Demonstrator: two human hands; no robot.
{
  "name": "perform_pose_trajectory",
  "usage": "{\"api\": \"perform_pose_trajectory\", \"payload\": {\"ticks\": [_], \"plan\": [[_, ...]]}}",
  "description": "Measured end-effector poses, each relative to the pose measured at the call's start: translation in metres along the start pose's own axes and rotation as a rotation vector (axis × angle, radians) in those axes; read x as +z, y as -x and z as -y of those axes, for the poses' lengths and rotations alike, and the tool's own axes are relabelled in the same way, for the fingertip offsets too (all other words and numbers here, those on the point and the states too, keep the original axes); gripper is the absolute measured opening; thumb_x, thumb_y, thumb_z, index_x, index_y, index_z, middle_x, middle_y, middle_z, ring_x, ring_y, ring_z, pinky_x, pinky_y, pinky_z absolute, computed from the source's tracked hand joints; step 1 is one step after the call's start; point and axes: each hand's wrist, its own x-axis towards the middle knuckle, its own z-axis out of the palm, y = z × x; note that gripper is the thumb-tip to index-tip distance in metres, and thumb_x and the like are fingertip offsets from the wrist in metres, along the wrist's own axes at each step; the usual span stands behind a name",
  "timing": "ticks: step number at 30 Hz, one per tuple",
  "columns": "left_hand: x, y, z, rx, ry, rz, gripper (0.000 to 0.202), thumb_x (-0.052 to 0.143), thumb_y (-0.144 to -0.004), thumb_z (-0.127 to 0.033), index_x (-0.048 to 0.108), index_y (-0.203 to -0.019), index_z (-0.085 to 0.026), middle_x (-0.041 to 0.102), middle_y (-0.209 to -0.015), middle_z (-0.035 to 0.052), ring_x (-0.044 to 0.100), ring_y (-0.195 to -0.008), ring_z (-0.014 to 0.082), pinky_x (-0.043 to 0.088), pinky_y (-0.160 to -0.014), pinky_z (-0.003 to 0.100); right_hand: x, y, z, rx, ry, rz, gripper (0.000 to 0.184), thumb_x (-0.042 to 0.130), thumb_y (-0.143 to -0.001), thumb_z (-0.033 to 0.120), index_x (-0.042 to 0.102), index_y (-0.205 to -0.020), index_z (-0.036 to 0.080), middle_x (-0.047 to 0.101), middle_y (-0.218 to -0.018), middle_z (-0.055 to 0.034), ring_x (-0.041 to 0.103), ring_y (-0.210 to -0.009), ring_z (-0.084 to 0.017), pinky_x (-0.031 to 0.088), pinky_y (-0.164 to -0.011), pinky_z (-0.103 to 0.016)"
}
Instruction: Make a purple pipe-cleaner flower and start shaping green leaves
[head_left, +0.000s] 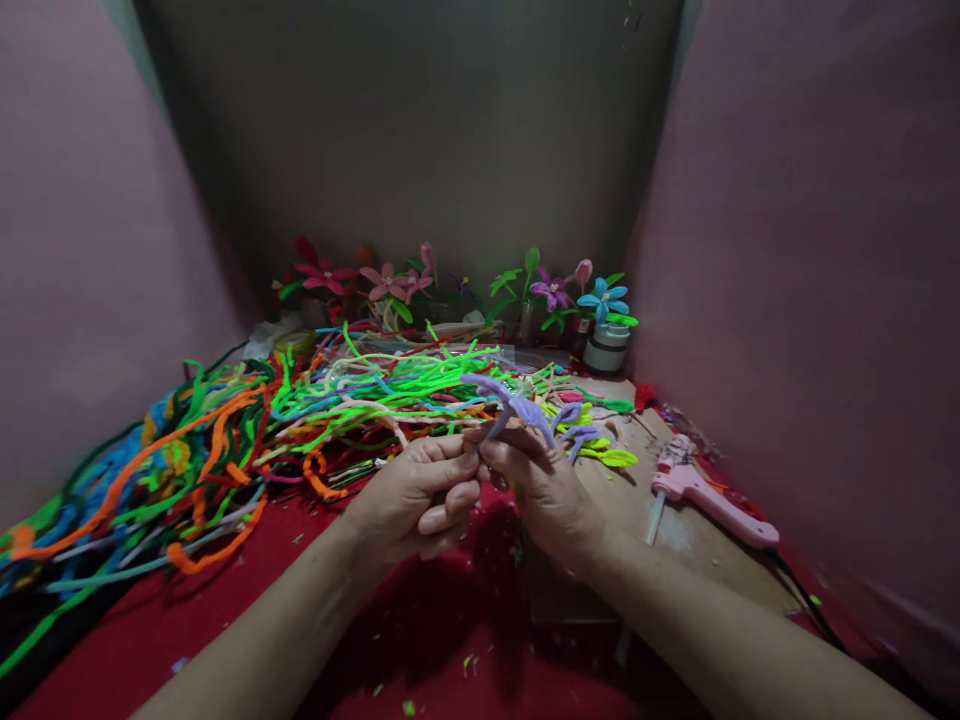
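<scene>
My left hand (420,495) and my right hand (544,485) meet at the middle of the view, both with fingers pinched round a purple pipe-cleaner piece (517,408) bent into petal loops. The piece sticks up from between the fingertips. Just beyond my right hand lie loose purple petals (574,432) and yellow-green leaf loops (611,457) on a brown board (675,530).
A big tangle of coloured pipe cleaners (247,430) covers the left and centre of the red cloth (420,640). A pink glue gun (709,495) lies on the right. Finished pipe-cleaner flowers (555,292) in small pots (606,348) stand along the back wall. Pink walls close both sides.
</scene>
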Motion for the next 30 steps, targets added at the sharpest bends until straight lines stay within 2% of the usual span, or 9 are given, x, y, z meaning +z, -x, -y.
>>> {"api": "perform_pose_trajectory", "payload": {"ticks": [3, 6, 8, 9, 12, 18, 21, 25, 30], "plan": [[0.002, -0.004, 0.007, 0.170, -0.464, -0.187, 0.019, 0.045, -0.085, -0.035, 0.051, -0.077, -0.018, 0.043, -0.050, -0.0061, 0.032, -0.033, 0.0051, 0.032, -0.035, 0.018, -0.002, -0.002, -0.006, -0.020, -0.034, -0.059, 0.006, 0.063, -0.076, 0.023, 0.064, -0.070, 0.021, 0.055, -0.065, 0.0038, 0.049, -0.065, -0.012, 0.041, -0.067, -0.027], [-0.001, -0.008, 0.020, 0.530, -1.106, -0.440, 0.015, 0.045, -0.083, -0.024, 0.053, -0.073, -0.017, 0.051, -0.060, -0.0002, 0.047, -0.049, 0.0100, 0.035, -0.047, 0.021, -0.005, -0.002, -0.011, -0.009, -0.013, -0.102, 0.004, 0.062, -0.076, 0.022, 0.066, -0.076, 0.020, 0.057, -0.068, 0.0040, 0.050, -0.066, -0.011, 0.042, -0.070, -0.026], [-0.004, -0.009, 0.026, 0.671, -1.338, -0.473, 0.016, 0.042, -0.081, -0.018, 0.055, -0.072, -0.016, 0.049, -0.059, 0.0002, 0.045, -0.051, 0.0111, 0.032, -0.048, 0.022, -0.005, -0.001, -0.012, -0.008, 0.030, -0.115, 0.007, 0.063, -0.075, 0.023, 0.068, -0.079, 0.020, 0.060, -0.069, 0.0032, 0.051, -0.068, -0.012, 0.042, -0.073, -0.027], [-0.006, -0.009, 0.027, 0.697, -1.368, -0.465, 0.018, 0.040, -0.081, -0.015, 0.057, -0.072, -0.016, 0.048, -0.058, -0.0002, 0.044, -0.050, 0.0109, 0.032, -0.049, 0.022, -0.004, -0.001, -0.011, -0.012, 0.052, -0.113, 0.008, 0.064, -0.075, 0.023, 0.068, -0.080, 0.020, 0.061, -0.071, 0.0027, 0.052, -0.070, -0.013, 0.043, -0.074, -0.028], [-0.003, -0.006, 0.020, 0.600, -1.189, -0.450, 0.020, 0.040, -0.081, -0.014, 0.060, -0.075, -0.015, 0.046, -0.055, -0.0021, 0.042, -0.049, 0.0088, 0.032, -0.049, 0.021, -0.001, -0.001, -0.006, -0.015, 0.101, -0.082, 0.013, 0.067, -0.072, 0.026, 0.070, -0.084, 0.023, 0.065, -0.078, 0.0015, 0.055, -0.077, -0.015, 0.044, -0.077, -0.030], [0.012, -0.001, -0.001, 0.162, -0.360, -0.280, 0.023, 0.052, -0.082, -0.037, 0.060, -0.087, -0.016, 0.037, -0.044, -0.0080, 0.027, -0.033, 0.0037, 0.020, -0.034, 0.015, 0.000, -0.001, 0.003, 0.039, 0.106, -0.050, 0.016, 0.068, -0.071, 0.025, 0.072, -0.086, 0.023, 0.066, -0.084, -0.0005, 0.055, -0.078, -0.015, 0.043, -0.076, -0.030], [0.010, 0.001, -0.003, 0.095, -0.123, -0.200, 0.021, 0.057, -0.081, -0.037, 0.060, -0.089, -0.017, 0.038, -0.041, -0.0087, 0.024, -0.030, 0.0021, 0.018, -0.031, 0.013, -0.004, 0.000, 0.003, 0.026, 0.109, -0.015, 0.014, 0.065, -0.075, 0.025, 0.071, -0.087, 0.024, 0.064, -0.083, 0.0002, 0.052, -0.072, -0.013, 0.042, -0.071, -0.027], [0.003, 0.001, 0.001, 0.024, 0.105, -0.080, 0.015, 0.057, -0.081, -0.031, 0.058, -0.078, -0.016, 0.039, -0.040, -0.0087, 0.015, -0.028, 0.0006, 0.016, -0.028, 0.012, -0.007, -0.002, 0.000, 0.052, 0.023, 0.037, 0.014, 0.063, -0.077, 0.026, 0.071, -0.088, 0.022, 0.057, -0.066, 0.0028, 0.043, -0.058, -0.009, 0.038, -0.060, -0.024], [-0.002, -0.001, 0.003, -0.020, 0.208, 0.091, 0.016, 0.055, -0.081, -0.031, 0.054, -0.073, -0.017, 0.033, -0.038, -0.0111, 0.007, -0.027, 0.0012, 0.019, -0.025, 0.014, -0.010, -0.005, -0.010, 0.181, -0.183, 0.059, 0.016, 0.067, -0.072, 0.023, 0.071, -0.087, 0.019, 0.059, -0.062, 0.0022, 0.045, -0.054, -0.008, 0.032, -0.050, -0.021]]}}
